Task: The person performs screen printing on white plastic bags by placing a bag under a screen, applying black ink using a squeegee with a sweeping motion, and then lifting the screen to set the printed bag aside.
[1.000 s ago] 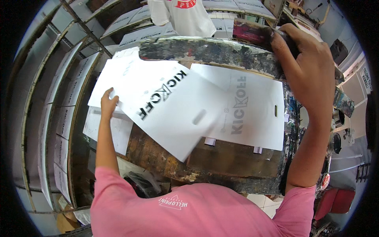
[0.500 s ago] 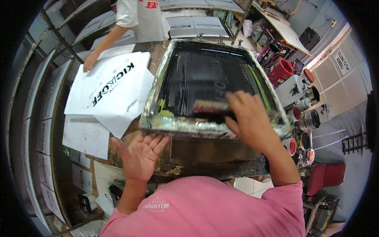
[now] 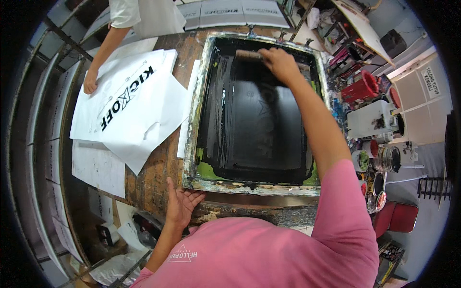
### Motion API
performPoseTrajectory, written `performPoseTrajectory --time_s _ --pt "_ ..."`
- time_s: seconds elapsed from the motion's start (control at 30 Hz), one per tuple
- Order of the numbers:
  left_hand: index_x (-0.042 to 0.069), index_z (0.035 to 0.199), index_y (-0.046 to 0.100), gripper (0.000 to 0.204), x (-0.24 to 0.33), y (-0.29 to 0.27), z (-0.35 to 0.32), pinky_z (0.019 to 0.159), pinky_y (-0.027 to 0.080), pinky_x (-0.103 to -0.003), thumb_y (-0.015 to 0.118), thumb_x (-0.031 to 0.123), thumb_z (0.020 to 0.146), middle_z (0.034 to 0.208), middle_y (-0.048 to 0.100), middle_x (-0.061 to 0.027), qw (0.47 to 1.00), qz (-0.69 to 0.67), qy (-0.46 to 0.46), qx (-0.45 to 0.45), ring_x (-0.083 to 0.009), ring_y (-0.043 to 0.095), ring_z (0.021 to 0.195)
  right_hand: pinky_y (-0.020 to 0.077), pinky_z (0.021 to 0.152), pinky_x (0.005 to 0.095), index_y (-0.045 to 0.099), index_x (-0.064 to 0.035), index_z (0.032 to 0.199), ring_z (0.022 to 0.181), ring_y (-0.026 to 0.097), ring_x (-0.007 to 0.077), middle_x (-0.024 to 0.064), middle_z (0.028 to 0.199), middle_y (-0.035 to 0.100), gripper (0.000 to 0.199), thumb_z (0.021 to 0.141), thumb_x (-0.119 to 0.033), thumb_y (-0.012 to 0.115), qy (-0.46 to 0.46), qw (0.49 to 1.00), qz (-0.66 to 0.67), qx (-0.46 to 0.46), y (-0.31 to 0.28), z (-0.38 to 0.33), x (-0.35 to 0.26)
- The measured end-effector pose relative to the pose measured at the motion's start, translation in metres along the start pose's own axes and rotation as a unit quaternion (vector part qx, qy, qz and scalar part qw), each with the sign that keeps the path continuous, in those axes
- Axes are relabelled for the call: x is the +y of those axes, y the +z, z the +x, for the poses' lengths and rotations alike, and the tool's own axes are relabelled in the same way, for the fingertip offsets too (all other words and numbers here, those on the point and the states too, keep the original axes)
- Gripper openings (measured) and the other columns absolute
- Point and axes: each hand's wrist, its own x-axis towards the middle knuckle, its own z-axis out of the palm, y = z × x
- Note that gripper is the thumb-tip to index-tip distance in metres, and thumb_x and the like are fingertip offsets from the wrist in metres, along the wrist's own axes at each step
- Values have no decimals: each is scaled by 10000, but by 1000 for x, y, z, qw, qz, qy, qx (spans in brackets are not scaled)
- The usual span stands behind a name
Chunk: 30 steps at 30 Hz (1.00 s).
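At the far end of a screen-printing frame (image 3: 249,187), my right hand (image 3: 280,63) is closed on a wooden-handled squeegee (image 3: 248,55). The squeegee rests on the mesh, which is coated with black ink (image 3: 240,125); dark lettering shows faintly through it. My left hand (image 3: 181,207) is open, palm up, with its fingertips at the frame's near left corner. Whether those fingers bear on the rim I cannot tell. A white sheet edge (image 3: 183,144) sticks out beneath the frame's left side.
Printed white sheets (image 3: 129,105) lie stacked on the worn wooden table (image 3: 149,180) to the left, where a co-worker's hand (image 3: 90,81) touches them. Racks of sheets (image 3: 55,158) stand at far left. Paint tins (image 3: 388,159) and a red bucket (image 3: 360,87) stand on the right.
My right hand has moved the squeegee from the near end to the far end of the screen. The frame's near edge has come down. My left hand stays open by the near left corner.
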Motion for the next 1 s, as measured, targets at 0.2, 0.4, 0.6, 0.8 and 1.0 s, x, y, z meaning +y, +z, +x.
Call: performPoseTrajectory --time_s 0.2,0.4,0.6,0.8,1.0 --pt "-138 1466 293 1202 7 4 0 1019 552 -461 392 915 896 1206 626 -252 998 -29 -27 45 -330 678 1111 576 749 499 672 -155 1093 955 697 321 86 982 689 342 964 -472 663 14 998 -54 25 23 1 -17" --pt "-134 1444 327 1204 8 -4 5 1003 566 -472 360 933 887 1144 655 -248 998 -47 -26 20 -341 705 1046 574 722 472 665 -131 1033 933 688 320 84 952 672 340 929 -452 710 -12 999 -28 35 -4 -85 -76" --pt "-130 1464 322 1159 7 -5 3 1065 536 -488 384 891 920 1256 626 -292 998 -55 -8 -29 -377 666 1175 554 732 445 654 -101 1115 926 641 304 90 962 619 399 827 -323 818 6 998 56 -7 -60 -202 -160" --pt "-112 1450 370 1143 -2 -4 3 1072 521 -484 340 901 923 1273 615 -282 999 -10 32 -40 -375 652 1185 560 698 446 630 -83 1016 900 644 321 99 944 612 356 839 -337 807 41 990 86 -108 -116 -252 -216" --pt "-113 1439 394 1115 -7 -1 3 1098 492 -478 347 881 937 1278 612 -268 998 -4 51 -27 -366 642 1204 579 724 457 588 -49 1048 952 643 345 131 964 608 386 915 -384 725 51 991 70 -104 -120 -249 -208"
